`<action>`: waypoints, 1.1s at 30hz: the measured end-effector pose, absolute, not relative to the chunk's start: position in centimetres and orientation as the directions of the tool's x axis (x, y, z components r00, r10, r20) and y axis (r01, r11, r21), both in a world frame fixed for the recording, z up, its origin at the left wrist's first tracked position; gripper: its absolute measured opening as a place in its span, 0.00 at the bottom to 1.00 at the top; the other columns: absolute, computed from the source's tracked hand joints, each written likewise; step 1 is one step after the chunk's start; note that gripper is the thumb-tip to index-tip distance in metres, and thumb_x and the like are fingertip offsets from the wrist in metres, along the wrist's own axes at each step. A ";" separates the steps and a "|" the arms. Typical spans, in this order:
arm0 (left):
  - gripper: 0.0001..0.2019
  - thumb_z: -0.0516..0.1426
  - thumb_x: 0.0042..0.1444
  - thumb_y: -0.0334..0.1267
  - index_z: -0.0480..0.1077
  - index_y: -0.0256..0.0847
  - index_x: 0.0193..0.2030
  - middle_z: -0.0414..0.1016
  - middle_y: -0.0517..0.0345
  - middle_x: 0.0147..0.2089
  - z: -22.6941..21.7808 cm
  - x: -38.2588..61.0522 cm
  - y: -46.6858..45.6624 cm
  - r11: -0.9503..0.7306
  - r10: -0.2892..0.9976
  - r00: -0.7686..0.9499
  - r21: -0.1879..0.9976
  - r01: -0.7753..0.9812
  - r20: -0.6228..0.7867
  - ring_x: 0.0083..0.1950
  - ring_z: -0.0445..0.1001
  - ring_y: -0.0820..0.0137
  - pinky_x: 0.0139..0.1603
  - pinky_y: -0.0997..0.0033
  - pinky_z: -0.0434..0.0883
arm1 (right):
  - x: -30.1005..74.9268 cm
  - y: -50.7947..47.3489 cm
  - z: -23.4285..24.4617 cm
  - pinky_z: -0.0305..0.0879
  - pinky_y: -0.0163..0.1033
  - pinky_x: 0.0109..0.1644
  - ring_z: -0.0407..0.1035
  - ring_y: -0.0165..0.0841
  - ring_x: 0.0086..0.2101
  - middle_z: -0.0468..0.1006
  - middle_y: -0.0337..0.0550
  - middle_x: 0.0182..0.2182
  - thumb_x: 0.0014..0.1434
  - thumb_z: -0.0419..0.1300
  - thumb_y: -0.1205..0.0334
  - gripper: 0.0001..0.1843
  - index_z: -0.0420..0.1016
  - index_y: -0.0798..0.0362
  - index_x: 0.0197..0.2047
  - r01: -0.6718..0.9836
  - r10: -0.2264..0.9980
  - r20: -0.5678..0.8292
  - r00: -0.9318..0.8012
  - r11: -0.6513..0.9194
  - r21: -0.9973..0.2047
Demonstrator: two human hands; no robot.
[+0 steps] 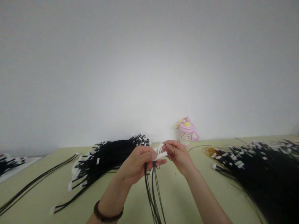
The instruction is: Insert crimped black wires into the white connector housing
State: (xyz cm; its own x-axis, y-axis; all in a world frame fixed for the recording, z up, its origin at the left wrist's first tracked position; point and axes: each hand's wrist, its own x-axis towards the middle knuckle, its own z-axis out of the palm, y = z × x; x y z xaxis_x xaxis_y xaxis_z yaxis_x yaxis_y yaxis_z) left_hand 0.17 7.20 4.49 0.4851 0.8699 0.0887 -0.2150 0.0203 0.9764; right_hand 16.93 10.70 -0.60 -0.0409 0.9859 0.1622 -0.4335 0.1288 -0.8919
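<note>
Near the middle of the view, my left hand (140, 161) is closed on a white connector (161, 155) with black cables (153, 193) hanging down from it toward the front edge. My right hand (178, 155) is just to the right, its fingers pinched on a thin dark wire (174, 151) that loops beside the connector. Both hands are raised above the table, fingertips close together. Small pale pieces show behind the fingers, partly hidden and blurred. A dark beaded bracelet (107, 214) is around my left wrist.
On the greenish table (179, 202), a pile of black cables with white ends (109, 155) lies left of centre, and a larger cable pile (261, 177) lies at right. Yellow rubber bands (209, 151) lie beside it. A pink-lidded cup (186, 133) stands against the wall.
</note>
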 end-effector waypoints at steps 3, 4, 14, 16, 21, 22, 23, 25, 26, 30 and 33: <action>0.11 0.60 0.44 0.39 0.72 0.34 0.18 0.64 0.62 0.14 4.9 -0.2 6.9 -0.111 0.917 0.376 0.991 -0.076 0.132 0.17 0.54 0.81 0.20 0.78 0.52 | 17.9 10.2 0.2 0.63 0.33 0.32 0.70 0.29 0.30 0.75 0.42 0.31 0.43 0.63 0.63 0.18 0.70 0.56 0.40 -0.268 0.987 0.149 -0.051 0.131 -0.954; 0.11 0.60 0.45 0.39 0.72 0.35 0.19 0.65 0.62 0.15 5.1 -0.5 6.8 -0.155 0.928 0.337 0.987 -0.033 0.157 0.17 0.54 0.81 0.20 0.78 0.50 | 18.4 10.0 0.5 0.63 0.34 0.33 0.70 0.30 0.31 0.75 0.42 0.32 0.43 0.62 0.64 0.18 0.70 0.56 0.40 -0.193 0.985 0.172 0.024 0.173 -0.966; 0.11 0.58 0.49 0.37 0.72 0.37 0.19 0.69 0.62 0.18 5.9 -2.3 5.6 -0.311 0.946 0.129 0.944 0.111 0.296 0.22 0.61 0.77 0.25 0.75 0.56 | 15.9 2.2 4.9 0.55 0.29 0.22 0.61 0.25 0.20 0.68 0.36 0.19 0.51 0.58 0.64 0.05 0.70 0.55 0.26 0.268 0.803 0.592 -0.069 0.586 -0.765; 0.11 0.58 0.49 0.37 0.72 0.38 0.18 0.69 0.62 0.18 6.0 -1.9 5.4 -0.315 0.946 0.130 0.939 0.138 0.298 0.22 0.62 0.76 0.25 0.75 0.56 | 14.2 1.5 4.6 0.55 0.29 0.23 0.60 0.24 0.20 0.68 0.36 0.18 0.51 0.58 0.65 0.06 0.72 0.54 0.25 0.343 0.718 0.684 -0.132 0.680 -0.648; 0.12 0.57 0.48 0.36 0.69 0.38 0.16 0.68 0.62 0.18 6.4 -1.6 5.3 -0.334 0.942 0.110 0.915 0.225 0.317 0.23 0.63 0.75 0.27 0.75 0.58 | 12.7 2.3 3.4 0.55 0.28 0.23 0.61 0.23 0.19 0.70 0.36 0.18 0.47 0.60 0.68 0.04 0.72 0.55 0.23 0.399 0.744 0.649 -0.160 0.650 -0.647; 0.13 0.57 0.48 0.36 0.69 0.38 0.15 0.68 0.62 0.18 6.4 -1.7 5.4 -0.342 0.939 0.113 0.909 0.237 0.324 0.23 0.63 0.75 0.27 0.75 0.58 | 12.8 2.5 3.3 0.55 0.28 0.23 0.61 0.23 0.19 0.70 0.36 0.17 0.47 0.60 0.67 0.04 0.71 0.55 0.22 0.405 0.758 0.633 -0.155 0.633 -0.660; 0.13 0.57 0.48 0.36 0.68 0.37 0.15 0.69 0.61 0.18 6.5 -1.7 5.4 -0.349 0.937 0.121 0.904 0.246 0.329 0.24 0.63 0.75 0.28 0.75 0.59 | 12.8 2.6 3.3 0.56 0.28 0.23 0.61 0.23 0.19 0.70 0.36 0.18 0.47 0.60 0.67 0.05 0.71 0.55 0.22 0.408 0.767 0.623 -0.153 0.623 -0.667; 0.13 0.57 0.49 0.37 0.68 0.37 0.16 0.69 0.61 0.19 6.4 -1.7 5.4 -0.355 0.934 0.141 0.902 0.248 0.329 0.25 0.64 0.75 0.29 0.75 0.60 | 12.9 2.7 3.3 0.56 0.28 0.23 0.62 0.23 0.19 0.71 0.36 0.18 0.49 0.60 0.65 0.06 0.71 0.55 0.22 0.415 0.776 0.611 -0.158 0.614 -0.672; 0.13 0.57 0.49 0.37 0.68 0.37 0.16 0.69 0.61 0.19 6.4 -1.7 5.5 -0.354 0.933 0.154 0.903 0.242 0.325 0.25 0.64 0.75 0.29 0.75 0.60 | 12.9 2.7 3.3 0.56 0.28 0.24 0.62 0.23 0.19 0.71 0.36 0.18 0.49 0.60 0.64 0.06 0.72 0.55 0.23 0.420 0.778 0.607 -0.161 0.611 -0.671; 0.13 0.57 0.49 0.38 0.68 0.37 0.16 0.68 0.61 0.18 6.1 -1.3 5.5 -0.357 0.931 0.179 0.897 0.260 0.318 0.24 0.63 0.75 0.27 0.75 0.60 | 12.8 3.0 2.9 0.56 0.30 0.25 0.62 0.24 0.20 0.70 0.37 0.18 0.52 0.58 0.62 0.09 0.71 0.55 0.22 0.403 0.828 0.536 -0.166 0.553 -0.729; 0.13 0.57 0.49 0.38 0.68 0.38 0.16 0.69 0.61 0.19 6.1 -1.3 5.6 -0.366 0.927 0.188 0.890 0.270 0.324 0.24 0.64 0.75 0.27 0.75 0.60 | 13.1 3.4 2.8 0.55 0.30 0.23 0.61 0.24 0.20 0.68 0.36 0.19 0.53 0.58 0.59 0.09 0.71 0.55 0.26 0.253 0.885 0.410 -0.222 0.458 -0.852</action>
State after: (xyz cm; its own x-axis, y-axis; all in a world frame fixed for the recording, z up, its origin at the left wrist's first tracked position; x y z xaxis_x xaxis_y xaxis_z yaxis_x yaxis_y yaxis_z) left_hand -1.31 5.57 6.07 0.1885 0.9271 0.3240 0.2702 -0.3661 0.8905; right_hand 13.07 3.41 2.82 -0.2220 0.8849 0.4095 0.2530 0.4579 -0.8522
